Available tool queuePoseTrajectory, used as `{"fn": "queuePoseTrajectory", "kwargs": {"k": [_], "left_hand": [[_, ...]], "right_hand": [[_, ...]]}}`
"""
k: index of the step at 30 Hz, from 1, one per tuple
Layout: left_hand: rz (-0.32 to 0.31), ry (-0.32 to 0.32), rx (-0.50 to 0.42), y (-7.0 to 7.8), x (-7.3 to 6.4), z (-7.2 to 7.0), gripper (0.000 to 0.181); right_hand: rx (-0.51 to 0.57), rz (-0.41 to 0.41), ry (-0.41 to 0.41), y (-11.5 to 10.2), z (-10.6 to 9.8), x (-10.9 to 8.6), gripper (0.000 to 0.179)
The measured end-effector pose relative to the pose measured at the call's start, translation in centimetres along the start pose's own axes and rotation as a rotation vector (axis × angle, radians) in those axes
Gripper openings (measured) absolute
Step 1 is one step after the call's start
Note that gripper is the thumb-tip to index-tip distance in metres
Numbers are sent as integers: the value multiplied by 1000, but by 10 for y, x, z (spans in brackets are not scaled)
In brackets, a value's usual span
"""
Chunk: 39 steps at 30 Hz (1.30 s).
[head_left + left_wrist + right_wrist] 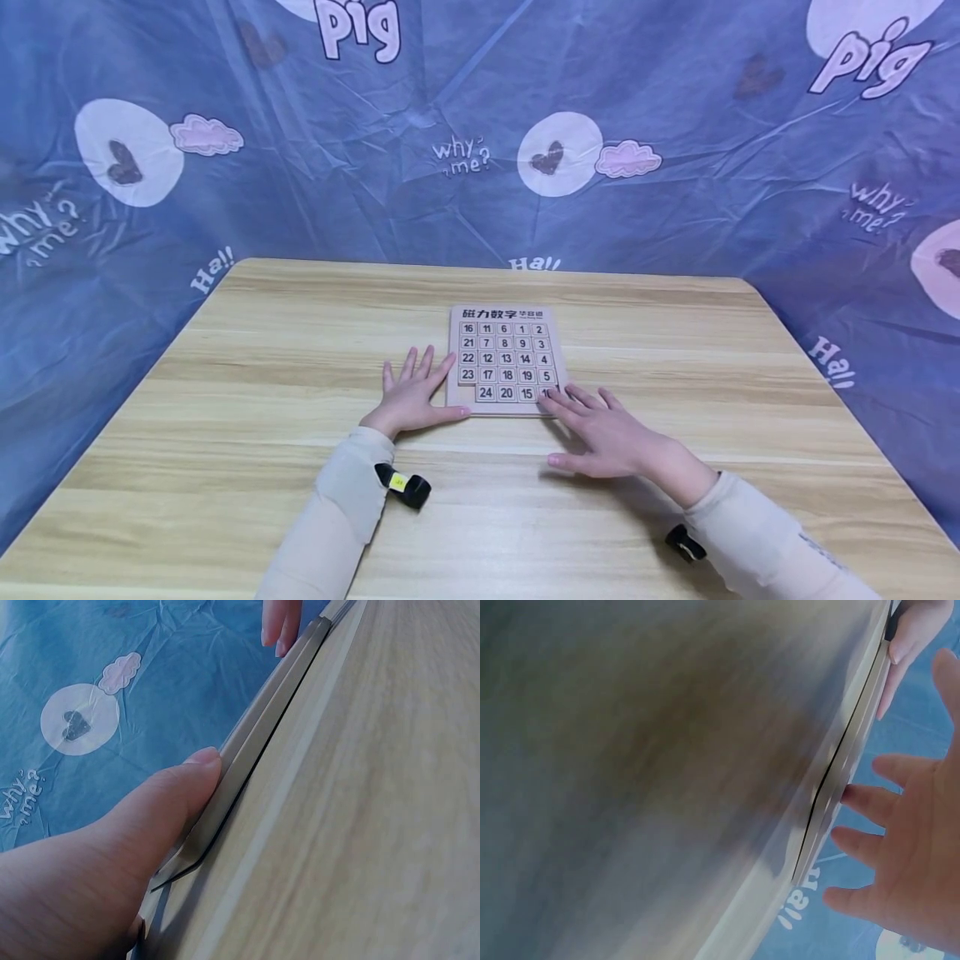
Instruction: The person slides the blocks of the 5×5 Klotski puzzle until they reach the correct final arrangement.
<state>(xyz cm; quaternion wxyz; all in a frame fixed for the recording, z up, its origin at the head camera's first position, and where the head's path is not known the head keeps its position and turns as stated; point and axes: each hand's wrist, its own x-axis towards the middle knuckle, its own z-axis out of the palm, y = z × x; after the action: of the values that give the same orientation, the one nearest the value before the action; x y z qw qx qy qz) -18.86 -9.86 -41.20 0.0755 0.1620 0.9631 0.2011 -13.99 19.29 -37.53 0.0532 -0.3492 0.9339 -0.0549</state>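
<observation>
A number sliding puzzle [506, 358] lies flat on the table, its tiles in rows under a dark printed title. A gap shows at the left end of the bottom row, beside tile 24 [486, 392]. My left hand [408, 400] steadies the board with fingers spread along its left side, its thumb [191, 776] on the front left corner. Over the front right corner reaches my right hand [607, 429], fingers extended, fingertips right at the last bottom-row tile [547, 393] and partly covering it. Its thumb is held apart, off the board.
The wood-grain table [300, 333] has rounded far corners and extends on all sides of the board. Behind and beside it hangs a blue printed cloth [390, 200]. Black camera mounts [411, 490] are strapped at both wrists, over light sleeves [330, 517].
</observation>
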Motion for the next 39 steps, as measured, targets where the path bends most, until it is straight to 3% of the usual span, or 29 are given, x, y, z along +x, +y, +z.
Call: {"fn": "queuePoseTrajectory", "kwargs": {"k": [27,34,39], "left_hand": [[3,2,2,-1,0,3,94],[3,0,2,-1,1,3,94],[5,6,13,-2,0,3,95]], "right_hand": [[-13,-38,-10,-12,2,16,78],[64,-35,17,-2,-6,23,78],[60,44,44,15,-10,38,77]]}}
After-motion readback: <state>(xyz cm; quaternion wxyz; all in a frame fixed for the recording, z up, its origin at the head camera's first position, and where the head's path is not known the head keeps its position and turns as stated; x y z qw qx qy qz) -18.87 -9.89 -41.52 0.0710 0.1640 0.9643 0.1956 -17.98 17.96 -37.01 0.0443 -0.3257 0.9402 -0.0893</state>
